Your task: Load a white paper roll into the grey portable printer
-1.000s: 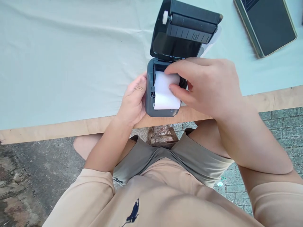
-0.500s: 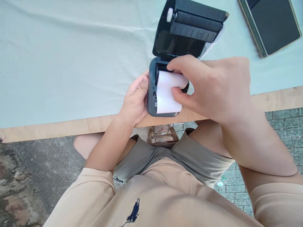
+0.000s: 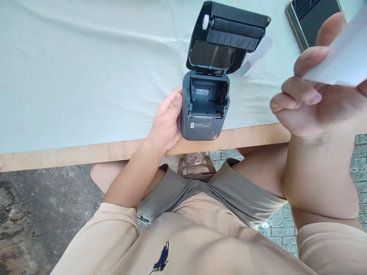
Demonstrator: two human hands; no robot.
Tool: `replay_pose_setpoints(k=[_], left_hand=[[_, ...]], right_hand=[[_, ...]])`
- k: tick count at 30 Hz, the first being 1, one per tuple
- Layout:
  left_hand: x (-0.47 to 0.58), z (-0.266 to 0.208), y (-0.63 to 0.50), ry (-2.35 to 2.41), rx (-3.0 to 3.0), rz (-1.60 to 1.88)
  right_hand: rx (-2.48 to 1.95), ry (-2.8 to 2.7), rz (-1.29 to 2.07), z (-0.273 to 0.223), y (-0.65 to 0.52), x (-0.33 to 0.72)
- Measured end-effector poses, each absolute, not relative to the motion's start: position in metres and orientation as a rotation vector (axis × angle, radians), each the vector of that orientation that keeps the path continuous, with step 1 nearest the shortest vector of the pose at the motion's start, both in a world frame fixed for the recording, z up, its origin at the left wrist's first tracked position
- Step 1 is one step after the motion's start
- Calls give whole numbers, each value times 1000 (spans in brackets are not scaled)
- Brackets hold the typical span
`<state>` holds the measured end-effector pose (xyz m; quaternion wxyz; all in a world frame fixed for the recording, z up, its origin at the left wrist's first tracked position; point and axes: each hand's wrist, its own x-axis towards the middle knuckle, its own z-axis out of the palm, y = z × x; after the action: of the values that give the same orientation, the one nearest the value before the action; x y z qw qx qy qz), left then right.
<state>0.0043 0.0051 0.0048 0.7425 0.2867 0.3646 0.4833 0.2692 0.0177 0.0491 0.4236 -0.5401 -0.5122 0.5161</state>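
Observation:
A dark grey label printer [image 3: 205, 128] is held near the table's front edge, its lid [image 3: 220, 53] swung up. Its paper bay shows bare, with a small printed sticker inside. My left hand [image 3: 168, 120] wraps the printer's left side, thumb along the edge. Up at the right, my right hand [image 3: 315, 91] is raised, palm turned up, its fingers curled around a white paper roll [image 3: 341, 53]. Part of that roll runs out of view at the right edge.
A phone [image 3: 311, 23] lies at the upper right of the cloth-covered table [image 3: 86, 76], partly behind my right hand. A whitish translucent piece [image 3: 259, 51] rests behind the lid. The wooden table edge [image 3: 71, 152] runs in front of my lap, with a small wooden stool [image 3: 196, 170] below.
My right hand has lifted the paper roll out of the printer and carried it up to the right. My left hand still holds the printer, almost unmoved.

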Motion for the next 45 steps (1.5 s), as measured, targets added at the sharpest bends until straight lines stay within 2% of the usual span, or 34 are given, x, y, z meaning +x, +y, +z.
replay_pose_setpoints(k=[10,13,17,20,31,36,39,42,45], left_hand=[[1,4,6,736,654,1023],[1,2,7,740,638,1028],[1,2,7,707,599,1038],[1,3,6,708,591,1043],[2,4,7,682,605,1049],[1,1,7,684,606,1040],[1,0,7,675,606,1037],[2,1,8,670,617,1050],[2,1,8,669,613,1061]], right_hand=[[-1494,-1065,1133,20,35,257],[-1535,-1110,906,11,37,255],[-1665,-1415,417,15,32,256],[-1737,-1556,236,19,30,258],[-1781,-1511,233,19,42,257],[-1972,-1557,274,20,42,260],[-1787,-1701,202,20,38,265],[-1489,-1847,-36,22,35,265],[-1477,-1860,-267,24,38,257]])
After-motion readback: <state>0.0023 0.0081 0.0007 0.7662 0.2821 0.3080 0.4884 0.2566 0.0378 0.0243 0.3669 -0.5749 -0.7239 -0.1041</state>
